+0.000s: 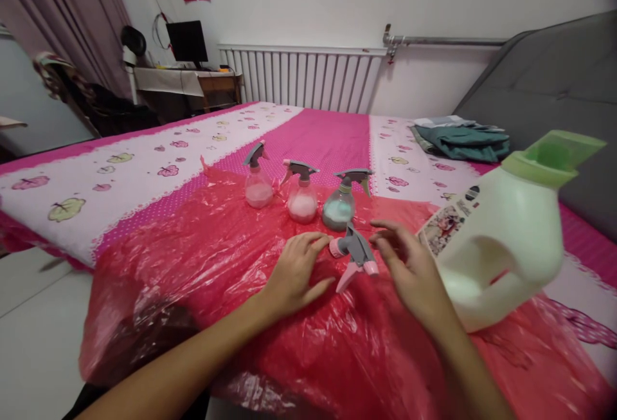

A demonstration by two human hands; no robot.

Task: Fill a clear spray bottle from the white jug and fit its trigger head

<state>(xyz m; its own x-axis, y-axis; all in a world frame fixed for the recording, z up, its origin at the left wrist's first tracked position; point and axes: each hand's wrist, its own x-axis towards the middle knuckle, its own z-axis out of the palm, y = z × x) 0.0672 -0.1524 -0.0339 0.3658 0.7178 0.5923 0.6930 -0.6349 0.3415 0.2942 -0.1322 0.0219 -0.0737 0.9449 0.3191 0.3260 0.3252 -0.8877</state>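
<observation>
One spray head (359, 246): showing between the two hands, its grey body and pink parts lying tilted over the red sheet (216, 253); whether it is touching the sheet, I cannot tell.
Pink collar (338, 247): facing the left hand (296, 272), sitting just beside the tip of the index finger; whether skin is touching plastic, I cannot tell.
Pink trigger (348, 276): pointing toward the near side, sitting just right of the left thumb tip.
Pink nozzle (371, 268): facing the right hand's side, lying just left of the right thumb.
Left hand: hovering low over the sheet, its fingers spreading, a wide gap opening between thumb and index finger.
Right hand (413, 272): curving around the far side of the spray head, its fingers parting and clasping nothing.
Three bottles: standing upright in a row beyond the hands, each wearing its own sprayer.
Left bottle (259, 192): holding something pink.
Middle bottle (303, 205): holding something paler pink.
Right bottle (339, 209): holding something teal, standing just behind the spray head.
Jug (511, 240): standing on the sheet to the right of the right hand, leaning rightward in view, wearing a green cap (544, 159).
Bed (332, 127): carrying the sheet under a flowered pink-and-white cover.
Clothes (460, 140): lying folded beyond the jug, near the grey headboard (554, 79).
Monitor (187, 41): standing on a tabletop (166, 81) in the far left corner.
</observation>
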